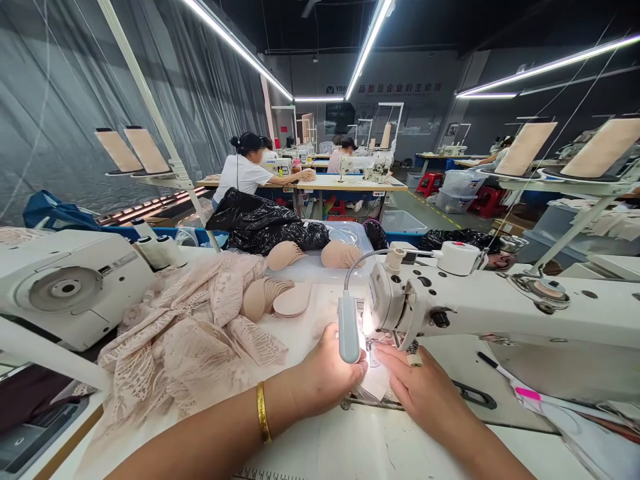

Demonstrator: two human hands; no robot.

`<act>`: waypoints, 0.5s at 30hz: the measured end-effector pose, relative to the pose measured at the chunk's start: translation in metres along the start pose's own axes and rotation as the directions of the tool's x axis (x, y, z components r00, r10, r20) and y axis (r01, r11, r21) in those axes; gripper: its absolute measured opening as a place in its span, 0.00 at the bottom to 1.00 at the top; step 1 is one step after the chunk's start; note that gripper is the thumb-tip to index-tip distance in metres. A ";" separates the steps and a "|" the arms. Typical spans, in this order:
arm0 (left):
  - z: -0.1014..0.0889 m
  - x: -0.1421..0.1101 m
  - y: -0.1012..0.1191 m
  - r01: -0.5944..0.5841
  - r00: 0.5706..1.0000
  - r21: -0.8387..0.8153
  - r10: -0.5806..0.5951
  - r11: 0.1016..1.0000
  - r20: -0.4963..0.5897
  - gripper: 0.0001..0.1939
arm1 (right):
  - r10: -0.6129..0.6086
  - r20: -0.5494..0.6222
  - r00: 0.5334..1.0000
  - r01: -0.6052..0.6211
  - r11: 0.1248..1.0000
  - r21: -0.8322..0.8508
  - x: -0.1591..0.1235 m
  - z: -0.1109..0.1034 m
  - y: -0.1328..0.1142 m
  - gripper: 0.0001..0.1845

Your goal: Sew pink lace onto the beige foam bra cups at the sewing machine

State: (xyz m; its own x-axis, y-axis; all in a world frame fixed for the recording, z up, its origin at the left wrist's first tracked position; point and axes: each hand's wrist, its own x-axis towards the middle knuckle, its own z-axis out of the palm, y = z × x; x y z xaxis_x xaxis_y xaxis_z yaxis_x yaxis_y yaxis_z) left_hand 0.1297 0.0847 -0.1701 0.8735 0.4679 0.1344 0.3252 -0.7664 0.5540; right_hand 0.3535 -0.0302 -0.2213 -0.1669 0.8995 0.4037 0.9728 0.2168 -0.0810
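Note:
A white sewing machine point(480, 300) reaches in from the right, its needle area brightly lit by a grey gooseneck lamp point(349, 330). Under the needle lies a pale piece of fabric point(374, 388), overexposed by the light. My left hand point(325, 370), below a gold bangle, is closed on the left edge of this fabric; the lamp head hides some of its fingers. Stretched out flat, the fingers of my right hand point(417, 380) rest on the fabric's right side, close to the presser foot.
Beige lace fabric point(200, 327) is heaped at left. Stacked beige bra cups point(293, 300) lie behind my left hand, more on a clear plastic bin point(345, 233) with black bags point(270, 223). Thread cones point(527, 148) stand at right. A pink-marked pen-like tool point(527, 394) lies rightward. Co-workers point(245, 170) sit beyond.

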 end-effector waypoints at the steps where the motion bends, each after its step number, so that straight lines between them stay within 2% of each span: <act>1: -0.001 0.001 0.002 0.002 1.000 -0.008 -0.002 1.000 0.001 0.18 | -0.001 -0.002 1.000 0.001 1.000 -0.007 -0.001 0.002 0.001 0.27; 6: -0.002 0.003 0.004 0.051 0.999 -0.080 -0.051 0.996 0.007 0.17 | -0.042 -0.029 0.999 0.041 0.999 -0.019 -0.006 0.003 0.005 0.26; 10: 0.000 0.004 0.002 0.065 0.998 -0.100 -0.063 0.993 0.020 0.14 | -0.055 -0.175 0.983 0.057 0.998 0.009 -0.003 -0.007 0.000 0.18; 12: 0.002 0.004 0.001 0.069 0.998 -0.120 -0.067 0.990 0.018 0.13 | -0.042 -0.250 0.967 0.048 0.999 0.016 0.001 -0.011 -0.002 0.18; 15: 0.005 0.004 -0.002 0.054 0.998 -0.153 -0.058 0.987 -0.022 0.11 | -0.007 -0.279 0.960 0.014 1.000 0.024 0.004 -0.011 -0.004 0.19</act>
State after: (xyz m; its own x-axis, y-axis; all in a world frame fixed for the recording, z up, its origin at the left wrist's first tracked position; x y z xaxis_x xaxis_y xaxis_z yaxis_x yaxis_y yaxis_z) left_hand 0.1339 0.0863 -0.1747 0.8453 0.5207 0.1200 0.3125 -0.6639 0.6794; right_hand 0.3513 -0.0321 -0.2092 -0.1223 0.7568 0.6422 0.9662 0.2388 -0.0974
